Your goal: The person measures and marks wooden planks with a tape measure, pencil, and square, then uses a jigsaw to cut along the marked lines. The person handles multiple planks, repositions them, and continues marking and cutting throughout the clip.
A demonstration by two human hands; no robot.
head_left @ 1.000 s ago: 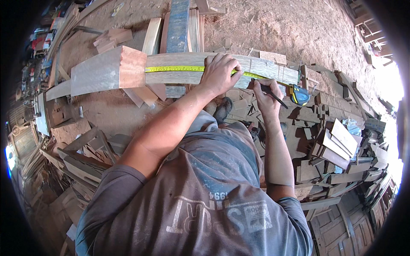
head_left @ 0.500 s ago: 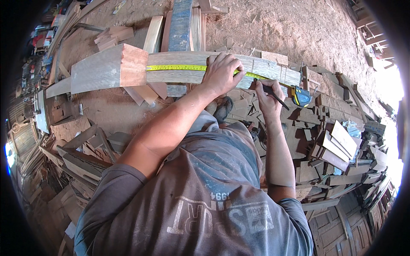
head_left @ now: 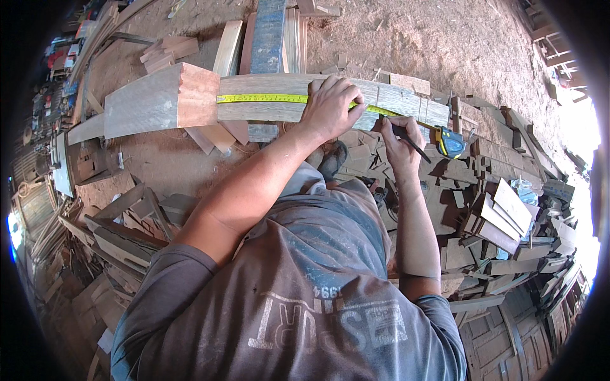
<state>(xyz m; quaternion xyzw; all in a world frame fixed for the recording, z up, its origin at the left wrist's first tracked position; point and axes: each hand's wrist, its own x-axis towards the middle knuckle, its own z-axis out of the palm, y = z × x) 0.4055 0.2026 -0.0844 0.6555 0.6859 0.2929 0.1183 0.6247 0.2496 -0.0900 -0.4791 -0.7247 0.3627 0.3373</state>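
A long pale wooden board (head_left: 260, 113) lies crosswise in front of me, with the yellow blade (head_left: 264, 99) of a tape measure stretched along it. The blade starts at the reddish edge of a wide tapered wood block (head_left: 143, 101) on the left. My left hand (head_left: 332, 109) is closed over the blade, pressing it to the board. Beyond it the blade runs on to the blue and yellow tape case (head_left: 450, 143), which hangs off the board's near right side. My right hand (head_left: 401, 141), at the board's near edge, grips a slim black stick-like tool (head_left: 417, 147); its exact kind is unclear.
Under the board a blue-grey beam (head_left: 268, 38) runs away from me beside several planks (head_left: 229, 47). Offcuts lie piled at the right (head_left: 502, 216) and more scrap wood (head_left: 121, 238) lies at lower left. Sawdust covers the ground (head_left: 406, 41).
The board has shifted very slightly in view. Both hands keep their places and their grips.
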